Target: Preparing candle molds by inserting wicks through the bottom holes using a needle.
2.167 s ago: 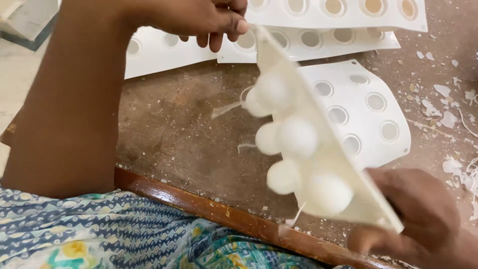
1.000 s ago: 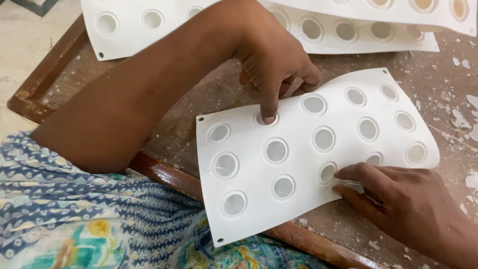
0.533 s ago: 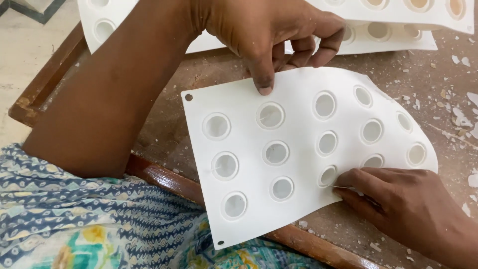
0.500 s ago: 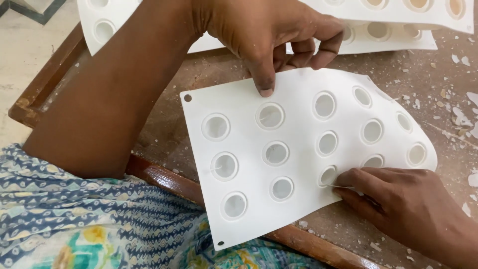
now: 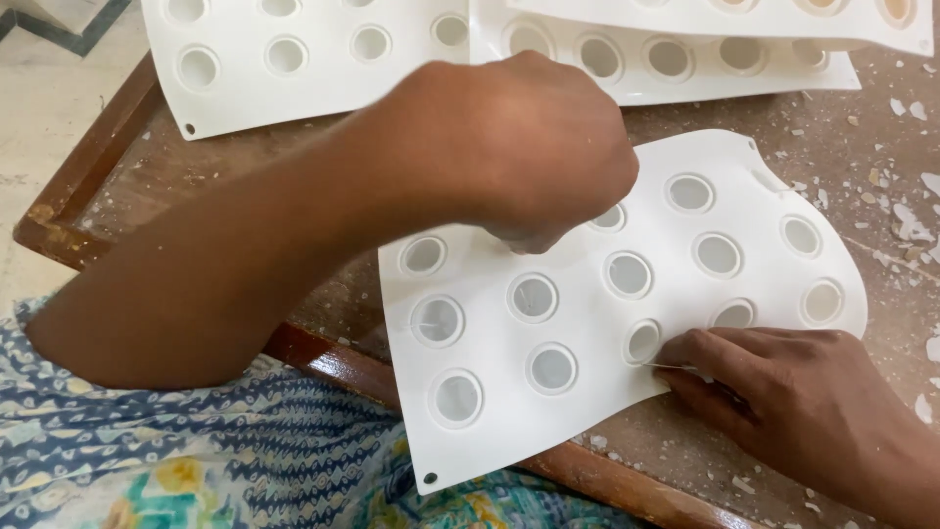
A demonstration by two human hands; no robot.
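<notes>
A white flexible mould sheet (image 5: 587, 323) with rows of round holes lies on a worn wooden table (image 5: 294, 186), its near corner hanging over the table's rim. My left hand (image 5: 534, 147) hovers curled over the sheet's upper middle, back toward the camera, fingertips hidden beneath it near the top row of holes. My right hand (image 5: 783, 392) rests on the sheet's lower right edge. Its fingers pinch a thin pale thread (image 5: 671, 365) beside a hole in the bottom row.
More white hole-patterned mould sheets (image 5: 313, 69) lie overlapped along the table's far side (image 5: 685, 59). White flakes (image 5: 911, 220) litter the right part of the table. The raised wooden rim (image 5: 333, 358) runs along the near edge, with my patterned clothing (image 5: 196, 460) below it.
My left hand let go of the sheet's top edge and moved down over its upper holes. The sheet settled flatter and shifted slightly right. My right hand stayed put.
</notes>
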